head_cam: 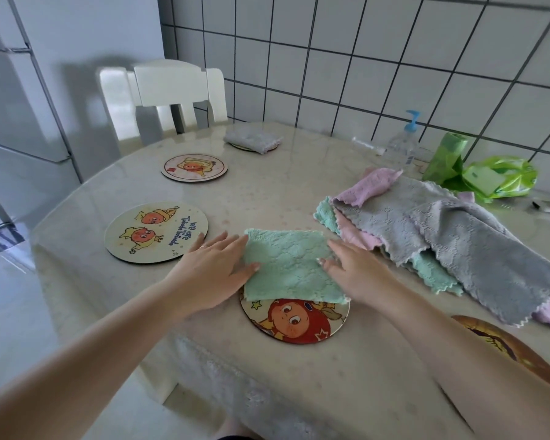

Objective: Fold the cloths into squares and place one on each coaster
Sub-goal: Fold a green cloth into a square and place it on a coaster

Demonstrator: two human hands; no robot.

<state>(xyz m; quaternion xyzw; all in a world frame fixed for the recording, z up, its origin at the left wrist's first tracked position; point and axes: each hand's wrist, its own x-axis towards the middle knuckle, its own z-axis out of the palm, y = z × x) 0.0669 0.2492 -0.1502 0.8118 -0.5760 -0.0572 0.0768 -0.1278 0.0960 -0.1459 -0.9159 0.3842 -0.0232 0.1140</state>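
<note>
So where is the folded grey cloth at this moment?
In the head view the folded grey cloth lies at the far side of the table, on a coaster near the white chair, beyond the small coaster.

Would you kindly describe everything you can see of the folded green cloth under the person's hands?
The folded green cloth is mint-coloured, soft and fluffy-looking with a faint embossed pattern, folded into a rough square. It lies flat on the table, its near edge overlapping the far part of the cartoon-face coaster. The left hand presses its left edge with straight fingers, thumb on top; the right hand rests flat on its right edge. It lies apart from the pile of unfolded cloths.
</note>
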